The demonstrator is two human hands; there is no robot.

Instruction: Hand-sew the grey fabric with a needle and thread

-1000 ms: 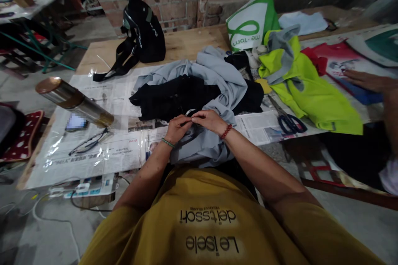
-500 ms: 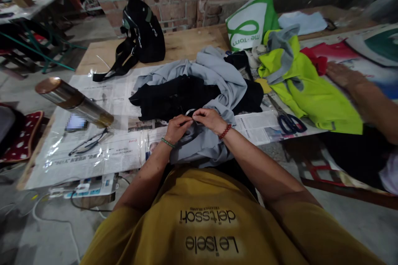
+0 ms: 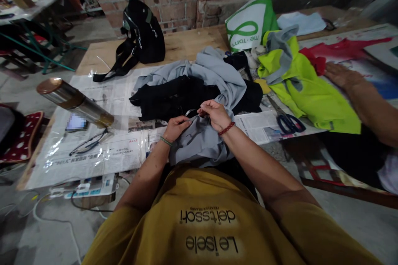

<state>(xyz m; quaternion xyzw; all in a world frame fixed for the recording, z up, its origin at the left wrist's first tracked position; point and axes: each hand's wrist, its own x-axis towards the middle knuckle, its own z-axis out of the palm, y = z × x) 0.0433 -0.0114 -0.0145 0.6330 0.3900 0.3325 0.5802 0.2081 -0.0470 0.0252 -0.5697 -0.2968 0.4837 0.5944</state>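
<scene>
Cloth work by fingertip, at the near edge of a pale wooden counter (image 3: 189,43) spread with newspaper (image 3: 118,149). We find light-grey smooth cloth (image 3: 202,145) gathered there, between a mustard-yellow printed shirt (image 3: 214,198) and a crumpled heap of black cloth (image 3: 171,101). More grey lies around the far and right sides of the heap; one piece or two, we cannot tell.

Left hand (image 3: 177,128), green beaded bracelet (image 3: 166,141) at the wrist: thumb and forefinger pinching the grey at its upper edge. Right hand (image 3: 216,114), red beaded bracelet (image 3: 226,128): just to the right, thumb and forefinger brought together; anything between them is too small for us to make out.

Step in hand, as we judge it: fine handling of one spot on the grey, left steadying, right doing the delicate part. Next move, we reckon, calls for a firm left pinch and a light right one, folds kept slack.

To the right, dark-blue-handled scissors (image 3: 290,124) beside a neon-yellow garment (image 3: 320,99). Another person's hand (image 3: 342,75) farther right, well apart from ours.
</scene>
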